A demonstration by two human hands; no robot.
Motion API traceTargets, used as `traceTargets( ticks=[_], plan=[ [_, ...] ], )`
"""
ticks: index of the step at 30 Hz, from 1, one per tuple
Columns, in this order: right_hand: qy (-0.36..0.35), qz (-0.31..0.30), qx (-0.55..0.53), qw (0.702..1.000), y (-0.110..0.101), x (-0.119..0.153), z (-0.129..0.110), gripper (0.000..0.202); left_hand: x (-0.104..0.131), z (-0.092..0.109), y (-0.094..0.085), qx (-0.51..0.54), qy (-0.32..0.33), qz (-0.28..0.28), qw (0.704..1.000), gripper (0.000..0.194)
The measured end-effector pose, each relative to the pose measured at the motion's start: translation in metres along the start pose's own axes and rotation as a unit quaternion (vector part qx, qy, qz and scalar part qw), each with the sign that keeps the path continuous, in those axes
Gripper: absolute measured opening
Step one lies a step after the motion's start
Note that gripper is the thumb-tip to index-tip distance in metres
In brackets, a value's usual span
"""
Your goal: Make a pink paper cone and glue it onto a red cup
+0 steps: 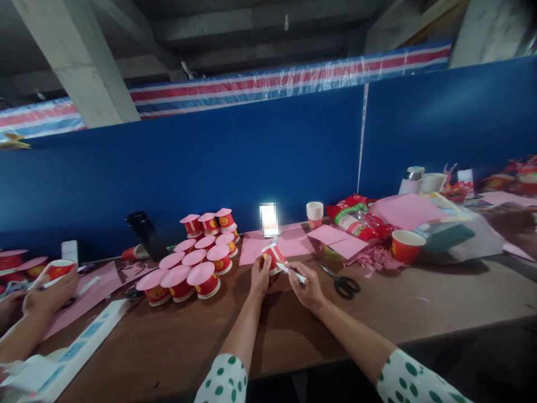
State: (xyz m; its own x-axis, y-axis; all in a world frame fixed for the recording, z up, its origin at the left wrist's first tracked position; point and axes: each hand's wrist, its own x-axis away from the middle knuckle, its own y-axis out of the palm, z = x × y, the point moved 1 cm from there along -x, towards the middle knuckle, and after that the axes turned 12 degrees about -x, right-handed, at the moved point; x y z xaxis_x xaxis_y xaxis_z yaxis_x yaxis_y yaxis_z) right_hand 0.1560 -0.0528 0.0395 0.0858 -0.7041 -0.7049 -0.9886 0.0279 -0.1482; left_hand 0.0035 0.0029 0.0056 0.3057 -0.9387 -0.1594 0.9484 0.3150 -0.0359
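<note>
My left hand [260,275] holds a small red paper cup [273,254] with a white stripe by its left side, above the brown table [268,347]. In my right hand [307,285] is a white pen [293,272], its tip end at the cup's lower right edge. Behind the cup lie pink paper sheets [296,239]. Left of my hands stand several red cups topped with pink paper discs [204,273]. Black-handled scissors [346,286] lie just right of my right hand.
At the far left another person's hand [52,294] holds a red cup near a white power strip [84,347]. A black bottle [146,235] leans by the blue partition [251,162]. Rightward are a red and white cup [406,248], pink paper shreds and a red packet [352,215].
</note>
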Motion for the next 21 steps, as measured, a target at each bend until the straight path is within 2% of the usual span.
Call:
traceTargets(
  ticks=[21],
  plan=[
    [-0.003, 0.007, 0.015, 1.0, 0.001, -0.0001, 0.0031, 0.017, 0.0001, 0.001, 0.0009, -0.001, 0.016, 0.009, 1.0, 0.046]
  ],
)
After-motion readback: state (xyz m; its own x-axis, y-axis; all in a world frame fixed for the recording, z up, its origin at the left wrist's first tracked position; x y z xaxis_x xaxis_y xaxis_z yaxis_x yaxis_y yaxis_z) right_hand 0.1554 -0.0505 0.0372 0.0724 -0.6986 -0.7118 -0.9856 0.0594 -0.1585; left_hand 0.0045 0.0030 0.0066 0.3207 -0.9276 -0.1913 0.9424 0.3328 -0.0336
